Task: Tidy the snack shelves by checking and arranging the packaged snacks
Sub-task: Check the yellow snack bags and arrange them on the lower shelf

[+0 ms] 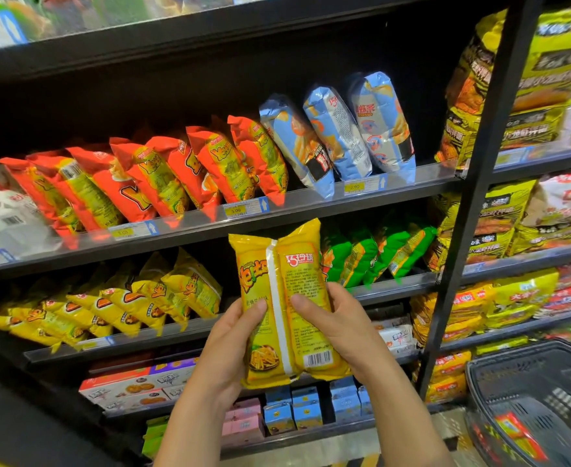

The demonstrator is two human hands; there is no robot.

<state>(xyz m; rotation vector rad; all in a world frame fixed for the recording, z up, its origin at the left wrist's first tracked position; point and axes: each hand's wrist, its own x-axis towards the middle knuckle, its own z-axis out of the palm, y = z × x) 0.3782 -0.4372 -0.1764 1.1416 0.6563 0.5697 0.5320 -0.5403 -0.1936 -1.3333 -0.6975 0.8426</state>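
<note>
A yellow snack bag (291,291) is held upright in front of the shelves, its back seam and barcode facing me. My left hand (230,342) grips its left edge, thumb on the front. My right hand (338,328) grips its right edge, thumb pressed near the seam. Behind it, a row of matching yellow bags (115,305) leans on the lower shelf to the left, with a gap beside them. Green bags (378,254) stand on the same shelf to the right.
Orange bags (149,180) and blue bags (341,133) line the shelf above. Boxed snacks (132,389) fill the lower shelves. A black upright post (473,183) separates a neighbouring rack of yellow packs (500,129). A dark shopping basket (540,409) sits at lower right.
</note>
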